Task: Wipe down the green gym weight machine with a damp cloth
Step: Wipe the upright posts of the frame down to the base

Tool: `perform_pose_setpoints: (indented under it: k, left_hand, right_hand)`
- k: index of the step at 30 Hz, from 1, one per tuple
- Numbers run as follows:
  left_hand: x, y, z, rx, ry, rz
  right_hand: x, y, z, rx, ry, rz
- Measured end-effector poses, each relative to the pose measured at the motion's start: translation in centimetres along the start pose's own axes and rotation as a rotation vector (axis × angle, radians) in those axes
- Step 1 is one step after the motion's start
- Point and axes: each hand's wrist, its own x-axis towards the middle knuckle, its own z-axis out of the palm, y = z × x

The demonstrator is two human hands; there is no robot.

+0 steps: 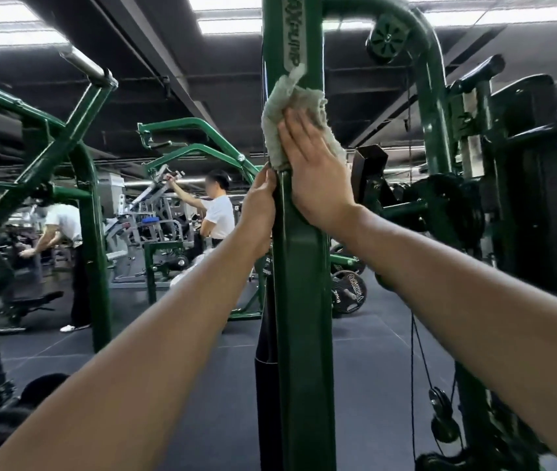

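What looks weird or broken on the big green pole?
Nothing looks broken. The green post stands straight. The right hand presses a frayed, greyish cloth flat against it, while the left hand grips its edge just below. The white label looks a bit worn.

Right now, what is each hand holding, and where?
The right hand presses the cloth flat against the green post. The left hand grips the post's left edge, below the cloth.
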Motion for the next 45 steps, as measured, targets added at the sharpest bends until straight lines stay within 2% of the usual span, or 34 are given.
perform_pose_setpoints:
  k: [4, 7, 10, 14, 17, 19, 22, 25, 27, 31, 34, 37, 39, 45]
  left_hand:
    - [-3.6, -3.6, -2.0, 0.113, 0.015, -0.022]
    - [-6.0, -6.0, -3.3, 0.179, -0.048, -0.117]
    - [-6.2, -6.5, -3.6, 0.195, -0.055, -0.151]
    - [-5.9, -6.2, -3.6, 0.226, -0.04, -0.18]
    - [-6.1, -6.5, -3.6, 0.217, -0.011, -0.175]
    - [-6.6, -6.9, -3.6, 0.191, 0.003, -0.171]
    - [-7.7, -7.9, -3.5, 0.06, 0.029, -0.181]
    - [-8.8, -8.4, -3.3, -0.066, 0.028, -0.22]
    - [-9.3, -8.3, -3.3, -0.1, 0.007, -0.214]
    - [-9.5, -8.3, -3.0, -0.071, -0.035, -0.2]
    - [-9.4, -8.7, -3.0, -0.068, -0.055, -0.193]
    - [-10.0, -9.7, -3.1, -0.057, -0.051, -0.158]
    - [-10.9, -10.6, -3.3, -0.076, -0.051, -0.146]
    - [-13.3, -12.7, -4.5, -0.125, -0.032, -0.121]
  right_hand:
    - [-9.6, -3.0, 0.1, 0.159, -0.063, -0.022]
    - [-12.3, -3.1, -0.7, 0.214, -0.097, -0.064]
    - [-8.7, -1.3, -1.4, 0.188, -0.084, -0.1]
    - [-1.3, 0.9, -1.4, 0.191, -0.062, -0.039]
    - [-0.7, 0.4, -1.1, 0.228, -0.005, 0.021]
    - [-3.7, -0.9, -1.1, 0.25, 0.016, 0.073]
    - [-11.9, -3.6, -1.4, 0.317, -0.076, 0.092]
    - [-21.3, -5.8, -2.1, 0.34, -0.185, 0.043]
    - [-24.4, -6.3, -2.0, 0.328, -0.197, 0.012]
    - [-18.8, -4.2, -0.9, 0.273, -0.14, -0.067]
    - [-11.8, -2.6, -0.6, 0.271, -0.041, 0.001]
    - [-9.8, -2.9, -0.2, 0.273, 0.039, 0.08]
    - [-12.2, -3.8, 0.1, 0.26, 0.037, 0.102]
    - [-28.2, -7.5, -0.1, 0.266, -0.169, 0.028]
